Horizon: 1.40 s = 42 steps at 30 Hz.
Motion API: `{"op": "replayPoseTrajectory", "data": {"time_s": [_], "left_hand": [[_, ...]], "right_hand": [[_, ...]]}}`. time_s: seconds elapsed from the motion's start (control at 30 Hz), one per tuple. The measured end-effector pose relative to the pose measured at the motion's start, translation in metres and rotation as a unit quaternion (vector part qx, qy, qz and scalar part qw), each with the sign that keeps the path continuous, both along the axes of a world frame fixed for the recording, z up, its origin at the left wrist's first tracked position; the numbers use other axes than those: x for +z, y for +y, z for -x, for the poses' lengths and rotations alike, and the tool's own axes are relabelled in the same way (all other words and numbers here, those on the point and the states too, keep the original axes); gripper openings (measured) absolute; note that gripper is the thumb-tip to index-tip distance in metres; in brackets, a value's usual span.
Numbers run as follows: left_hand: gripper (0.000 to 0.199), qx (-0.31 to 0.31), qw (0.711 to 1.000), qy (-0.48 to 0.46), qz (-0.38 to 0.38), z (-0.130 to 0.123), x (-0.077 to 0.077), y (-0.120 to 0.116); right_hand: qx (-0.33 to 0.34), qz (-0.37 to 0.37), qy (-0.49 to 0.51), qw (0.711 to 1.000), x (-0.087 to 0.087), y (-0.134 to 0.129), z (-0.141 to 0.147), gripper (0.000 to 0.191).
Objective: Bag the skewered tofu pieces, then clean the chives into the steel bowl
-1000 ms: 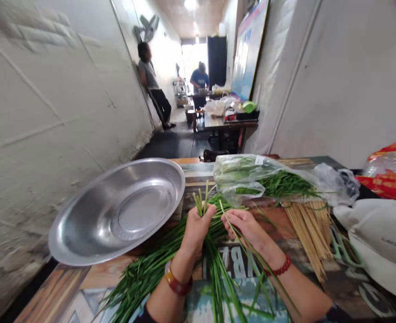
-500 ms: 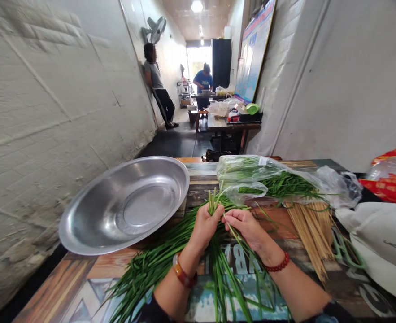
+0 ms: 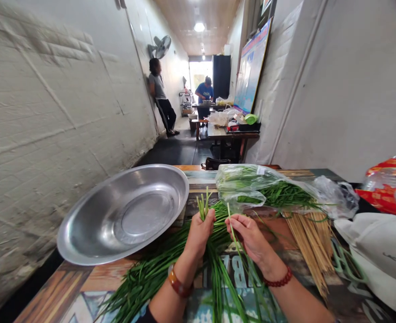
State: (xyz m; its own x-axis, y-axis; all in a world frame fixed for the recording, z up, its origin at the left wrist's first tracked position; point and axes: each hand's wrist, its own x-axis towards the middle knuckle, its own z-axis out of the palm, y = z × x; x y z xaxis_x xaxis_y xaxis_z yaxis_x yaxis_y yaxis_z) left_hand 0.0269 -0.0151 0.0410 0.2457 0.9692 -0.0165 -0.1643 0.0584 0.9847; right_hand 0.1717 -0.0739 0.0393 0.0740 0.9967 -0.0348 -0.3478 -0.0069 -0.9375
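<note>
Near the middle of the table, my left hand is closed round a small bunch of green stalks, their cut ends up and their leaves hanging down. My right hand, a little to the right and apart from it, pinches a thin green stalk whose pale end points up. Beneath and to the left of my left hand lies a pile of long green leaves. Behind my right hand rests a clear plastic bag with more greens.
A wide metal basin stands at the left. At the right are wooden skewers, green-handled scissors, a white cap and a red package. Two people are farther back, one at another table.
My hands have moved apart, the left with its bunch to the left, the right with one stalk slightly right. The view has tilted up a little.
</note>
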Motion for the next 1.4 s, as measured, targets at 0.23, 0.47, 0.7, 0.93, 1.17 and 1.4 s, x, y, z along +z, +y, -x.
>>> {"op": "replayPoseTrajectory", "data": {"time_s": [0.23, 0.47, 0.7, 0.93, 1.17, 1.4], "left_hand": [[0.052, -0.132, 0.991, 0.021, 0.012, -0.006, 0.011, -0.013], [0.041, -0.171, 0.984, 0.014, 0.044, -0.013, 0.016, -0.018], [0.042, -0.164, 0.985, 0.047, 0.023, -0.011, 0.011, -0.017], [0.036, -0.165, 0.984, 0.06, 0.018, -0.01, 0.018, -0.02], [0.039, -0.183, 0.98, 0.01, 0.076, -0.007, 0.024, -0.02], [0.04, -0.183, 0.979, 0.011, 0.089, -0.009, 0.021, -0.02]], "right_hand": [[-0.081, -0.111, -0.065, 0.988, -0.003, 0.004, 0.0, 0.017], [-0.043, -0.043, 0.044, 0.997, -0.002, 0.006, -0.006, 0.024], [-0.064, -0.051, -0.01, 0.997, 0.008, 0.006, -0.009, 0.024], [-0.171, -0.031, 0.004, 0.985, 0.009, 0.014, -0.025, 0.026], [-0.283, -0.082, 0.026, 0.955, 0.01, 0.016, -0.047, 0.033], [-0.121, -0.091, -0.132, 0.98, 0.004, 0.006, -0.017, 0.032]]}}
